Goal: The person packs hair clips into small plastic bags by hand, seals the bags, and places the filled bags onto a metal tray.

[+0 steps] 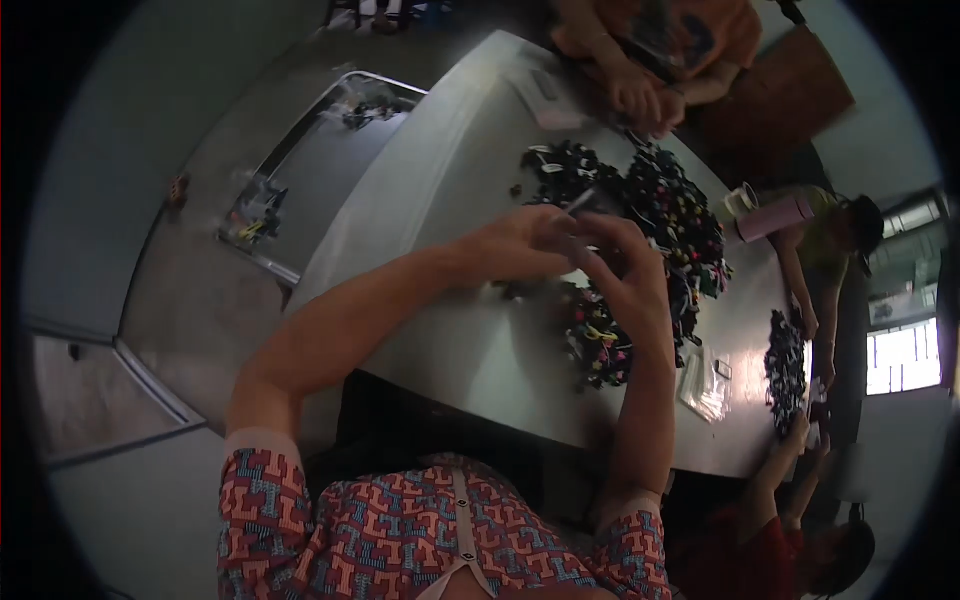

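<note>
Above the table, my left hand [525, 243] and my right hand [635, 270] meet in front of my chest. The fingers of both are bent in and pressed together around something small. A thin, greyish, shiny edge [582, 202] shows above the fingertips; its kind cannot be made out, and blur and the fingers hide the rest. Just beyond and below the hands spreads a heap of small black pieces [680, 200] with red, yellow, pink and white bits among them. Part of this heap [600, 345] lies left of my right forearm.
Clear plastic bags [706, 388] lie on the pale table [440, 350], right of my forearm. A white tray [545, 98] stands at the far side by a person in orange [680, 40]. Two other people sit rightward, near another dark heap [785, 370] and a pink tumbler [775, 218].
</note>
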`<state>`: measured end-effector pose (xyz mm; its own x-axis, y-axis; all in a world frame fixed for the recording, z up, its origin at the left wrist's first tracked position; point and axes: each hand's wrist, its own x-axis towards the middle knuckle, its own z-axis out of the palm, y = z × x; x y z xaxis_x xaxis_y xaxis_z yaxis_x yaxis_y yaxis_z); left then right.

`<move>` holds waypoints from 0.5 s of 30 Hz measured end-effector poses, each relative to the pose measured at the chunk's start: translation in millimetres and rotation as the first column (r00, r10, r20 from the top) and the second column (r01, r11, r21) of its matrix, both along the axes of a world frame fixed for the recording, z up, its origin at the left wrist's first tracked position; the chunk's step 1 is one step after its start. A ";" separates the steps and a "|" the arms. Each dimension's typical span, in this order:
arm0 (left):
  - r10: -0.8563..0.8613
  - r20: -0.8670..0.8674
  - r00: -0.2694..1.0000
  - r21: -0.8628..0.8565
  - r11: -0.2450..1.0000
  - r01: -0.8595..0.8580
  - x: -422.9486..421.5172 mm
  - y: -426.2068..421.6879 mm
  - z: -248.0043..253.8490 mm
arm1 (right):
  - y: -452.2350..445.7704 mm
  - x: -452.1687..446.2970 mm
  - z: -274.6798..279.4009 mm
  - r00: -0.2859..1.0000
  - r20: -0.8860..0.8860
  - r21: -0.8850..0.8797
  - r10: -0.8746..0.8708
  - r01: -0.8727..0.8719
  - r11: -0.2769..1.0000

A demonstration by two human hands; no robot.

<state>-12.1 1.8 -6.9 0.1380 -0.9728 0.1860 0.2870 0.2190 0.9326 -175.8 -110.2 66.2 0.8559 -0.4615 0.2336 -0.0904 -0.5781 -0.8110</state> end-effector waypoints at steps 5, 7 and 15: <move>0.046 0.483 0.875 0.017 0.998 -0.063 10.0 0.7 1.4 | 0.0 9.5 -13.8 0.994 0.102 0.196 0.049 -0.068 0.978; 0.105 0.466 0.879 0.009 0.992 -0.123 12.6 10.7 19.7 | 5.4 8.7 -11.0 0.993 0.115 0.280 -0.030 -0.004 0.960; 0.339 0.379 0.861 -0.079 0.939 -0.335 19.4 30.2 56.3 | 22.2 19.8 -4.4 0.980 0.187 0.233 -0.065 0.020 0.972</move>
